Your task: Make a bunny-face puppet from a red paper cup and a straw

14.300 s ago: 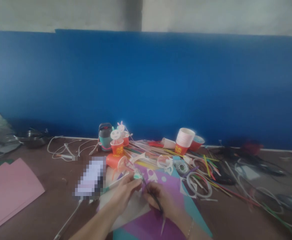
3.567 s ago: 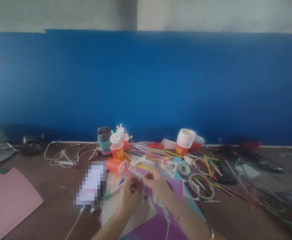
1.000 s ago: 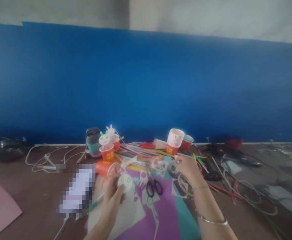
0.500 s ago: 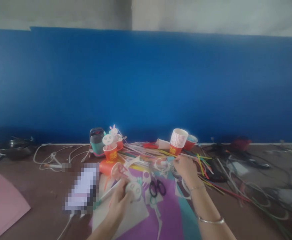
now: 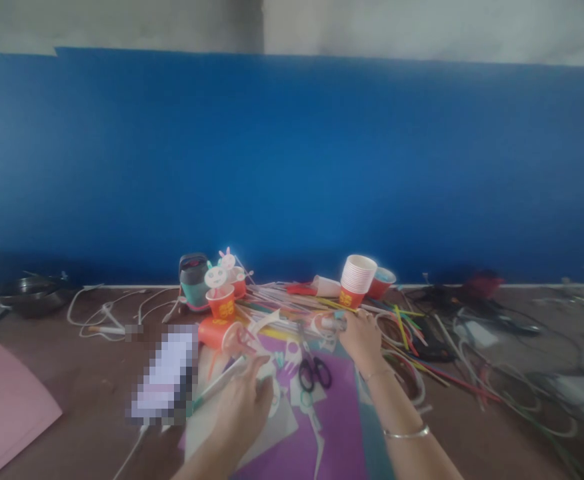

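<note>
My left hand [image 5: 246, 399] is over the white and purple paper, its thumb and fingers apart; a pale cut-out with green rings [image 5: 274, 400] lies partly behind the thumb. My right hand [image 5: 362, 337] reaches in front of the stack of paper cups [image 5: 358, 283], fingers bent down at a blurred teal and white item [image 5: 335, 321]. What the fingertips hold is hard to make out. Black-handled scissors [image 5: 315, 373] lie between my hands on the purple paper [image 5: 339, 420]. A red cup [image 5: 217, 333] lies on its side beyond my left hand.
Upright cups with rabbit-like faces [image 5: 221, 303] stand by a teal and black device [image 5: 193, 283]. A blurred-out phone [image 5: 165, 373] and pink paper [image 5: 9, 407] lie left. Coloured strips [image 5: 292, 300] lie behind; cables [image 5: 517, 387] spread at right.
My left hand has opened and no longer grips the pale cut-out. The right hand has shifted slightly left, and the teal and white item by its fingers has moved left.
</note>
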Available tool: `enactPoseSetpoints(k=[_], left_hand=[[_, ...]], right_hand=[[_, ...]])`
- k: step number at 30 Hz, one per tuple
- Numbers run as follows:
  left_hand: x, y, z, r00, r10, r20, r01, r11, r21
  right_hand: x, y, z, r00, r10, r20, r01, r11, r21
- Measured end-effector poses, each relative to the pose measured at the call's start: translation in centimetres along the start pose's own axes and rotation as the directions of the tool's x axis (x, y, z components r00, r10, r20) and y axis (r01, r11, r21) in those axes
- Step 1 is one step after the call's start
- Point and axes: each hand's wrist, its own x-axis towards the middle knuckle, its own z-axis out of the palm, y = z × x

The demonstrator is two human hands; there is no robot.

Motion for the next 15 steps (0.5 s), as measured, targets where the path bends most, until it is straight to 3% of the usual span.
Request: enactPoseSetpoints(k=[4, 7, 12, 15], left_hand=[[-0.6, 1.2, -1.3, 0.997, -0.010, 0.082, -0.016, 0.949, 0.315], [-0.8, 2.1, -2.3, 0.992, -0.027, 0.124, -0.030, 0.899, 0.436], [0.9, 3.3, -3.2, 0.990, 0.038, 0.135, -0.089, 0.914, 0.395], [3.1, 3.5, -2.2, 0.986, 0.097, 0.135, -0.130, 0.955, 0.265]], right_hand=[[0.0, 0.2, -0.5, 1.000, 0.008, -0.026, -0.007, 1.000, 0.028], [0.2, 0.4, -1.7, 0.998, 0.001, -0.067, 0.002, 0.999, 0.051], [0.9, 0.9, -3.9, 0.998, 0.056, 0.018, -0.059, 0.972, 0.227], [1.2, 1.0, -4.6, 0.996, 0.049, 0.081, -0.085, 0.840, 0.536]])
